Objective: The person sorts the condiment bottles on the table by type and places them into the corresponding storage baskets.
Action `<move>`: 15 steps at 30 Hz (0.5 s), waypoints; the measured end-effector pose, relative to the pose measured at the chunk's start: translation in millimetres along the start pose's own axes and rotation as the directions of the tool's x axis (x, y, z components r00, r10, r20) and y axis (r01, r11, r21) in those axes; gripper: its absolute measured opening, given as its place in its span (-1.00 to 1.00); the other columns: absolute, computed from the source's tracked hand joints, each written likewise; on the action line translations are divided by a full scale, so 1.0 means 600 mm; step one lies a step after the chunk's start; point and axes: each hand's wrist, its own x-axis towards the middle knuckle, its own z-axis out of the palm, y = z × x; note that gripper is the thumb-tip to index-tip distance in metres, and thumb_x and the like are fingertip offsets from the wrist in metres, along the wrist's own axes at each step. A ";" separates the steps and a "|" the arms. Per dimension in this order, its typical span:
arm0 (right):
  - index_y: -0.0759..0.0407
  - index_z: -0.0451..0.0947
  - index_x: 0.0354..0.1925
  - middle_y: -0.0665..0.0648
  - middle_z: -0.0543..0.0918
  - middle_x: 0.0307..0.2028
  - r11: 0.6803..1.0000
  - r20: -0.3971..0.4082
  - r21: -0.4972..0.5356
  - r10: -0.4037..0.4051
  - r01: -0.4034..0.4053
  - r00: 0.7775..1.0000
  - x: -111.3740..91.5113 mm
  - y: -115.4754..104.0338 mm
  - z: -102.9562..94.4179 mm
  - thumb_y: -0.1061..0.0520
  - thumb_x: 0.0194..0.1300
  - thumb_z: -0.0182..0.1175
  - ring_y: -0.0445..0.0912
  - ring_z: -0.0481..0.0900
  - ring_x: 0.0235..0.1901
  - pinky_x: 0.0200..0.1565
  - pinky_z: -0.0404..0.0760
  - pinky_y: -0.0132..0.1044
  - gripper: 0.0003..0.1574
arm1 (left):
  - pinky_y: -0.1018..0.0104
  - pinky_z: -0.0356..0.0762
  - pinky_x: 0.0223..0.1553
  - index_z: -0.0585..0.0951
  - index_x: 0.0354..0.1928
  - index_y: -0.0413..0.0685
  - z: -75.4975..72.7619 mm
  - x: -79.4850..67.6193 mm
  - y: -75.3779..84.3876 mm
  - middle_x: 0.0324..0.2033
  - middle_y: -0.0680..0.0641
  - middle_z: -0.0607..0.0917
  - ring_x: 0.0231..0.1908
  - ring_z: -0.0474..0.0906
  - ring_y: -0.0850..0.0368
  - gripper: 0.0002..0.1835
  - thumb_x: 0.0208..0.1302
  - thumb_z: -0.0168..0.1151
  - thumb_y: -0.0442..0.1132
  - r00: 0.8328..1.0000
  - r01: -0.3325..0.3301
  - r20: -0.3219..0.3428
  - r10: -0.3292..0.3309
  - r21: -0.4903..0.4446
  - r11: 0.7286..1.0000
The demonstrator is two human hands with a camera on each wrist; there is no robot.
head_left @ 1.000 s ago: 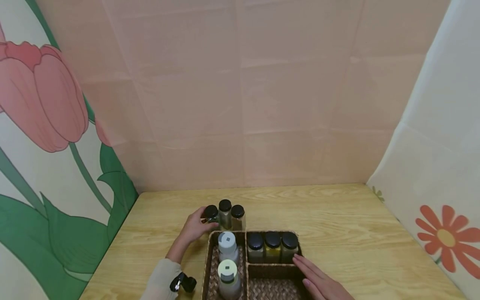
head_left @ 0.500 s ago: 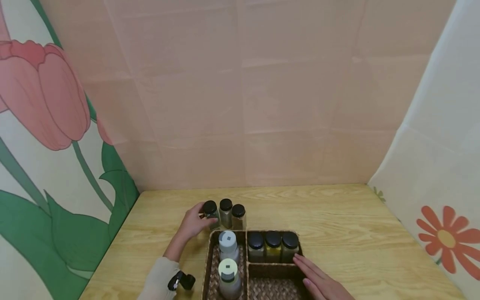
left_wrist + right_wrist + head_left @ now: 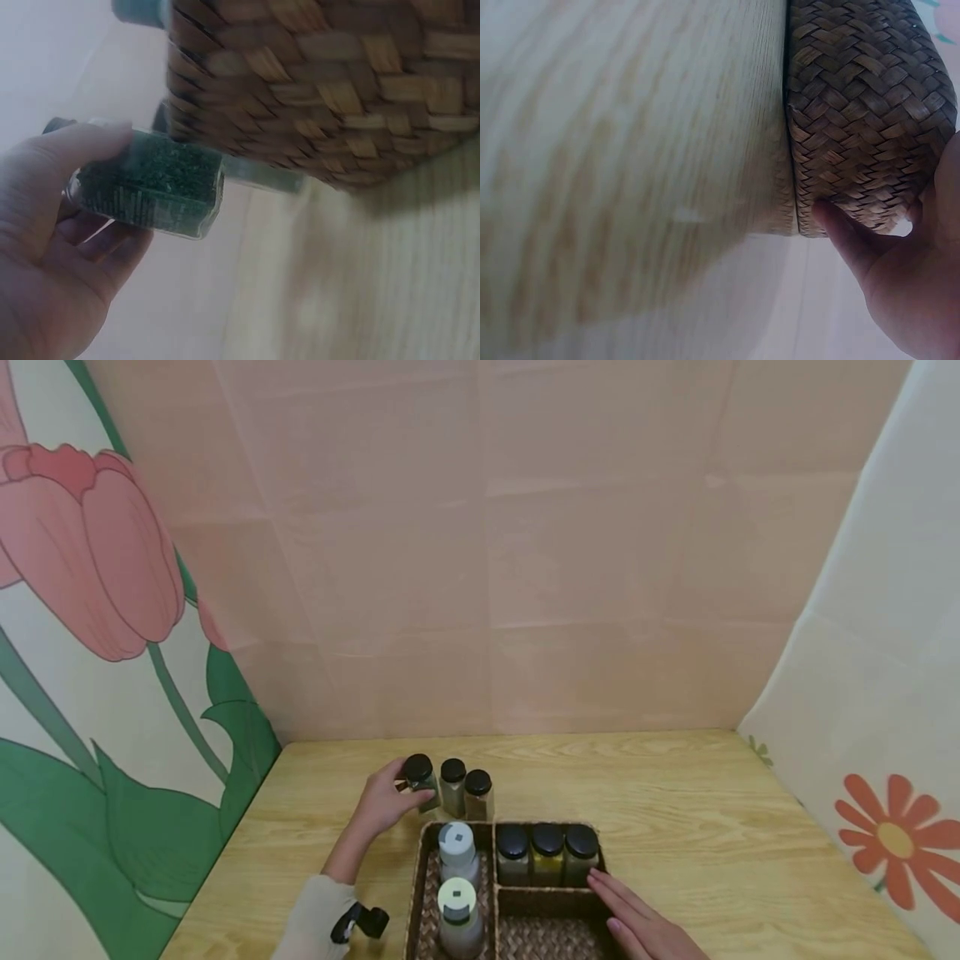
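Presently, my left grip (image 3: 382, 803) pinches a black-lidded glass jar of green flakes (image 3: 154, 180) between thumb and fingers, just left of two other black-lidded jars (image 3: 478, 798) standing behind the divided woven basket (image 3: 547, 888) on the worktop (image 3: 690, 827). My right grip (image 3: 915, 281), fingers extended, touches the basket's right side.

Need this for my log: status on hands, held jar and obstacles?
Left hand grips green-filled jar, off the table. Right hand touches woven basket. Possibly in the way: two black-lidded jars close beside.
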 end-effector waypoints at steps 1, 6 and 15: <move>-0.01 0.42 0.42 0.02 0.51 0.36 1.000 -0.002 -0.001 -0.001 0.001 1.000 0.000 0.000 0.001 -0.04 0.59 0.01 -0.15 0.54 0.25 -0.04 0.71 -0.25 -0.47 | -0.11 0.56 0.22 0.51 0.32 -0.12 -0.001 -0.001 0.005 0.11 -0.12 0.67 0.18 0.56 -0.14 -0.31 0.18 0.52 -0.08 1.000 -0.007 -0.001 0.007 0.000 1.000; -0.02 0.42 0.42 0.01 0.51 0.36 1.000 -0.016 0.001 -0.004 0.005 1.000 0.000 0.002 0.005 -0.03 0.58 0.02 -0.16 0.53 0.25 -0.07 0.71 -0.26 -0.47 | -0.11 0.56 0.22 0.54 0.28 -0.09 -0.007 -0.004 0.032 0.07 -0.09 0.68 0.16 0.57 -0.11 -0.36 0.18 0.52 -0.11 0.999 -0.041 -0.007 0.041 0.006 0.999; -0.04 0.43 0.42 -0.01 0.51 0.36 1.000 -0.037 -0.007 -0.011 0.011 0.999 -0.001 0.003 0.005 -0.02 0.57 0.05 -0.15 0.54 0.24 -0.07 0.71 -0.26 -0.47 | -0.08 0.59 0.19 0.51 0.33 -0.09 -0.015 -0.016 0.073 0.18 -0.13 0.62 0.21 0.54 -0.14 -0.29 0.16 0.53 -0.09 0.998 -0.060 0.000 0.060 0.028 0.998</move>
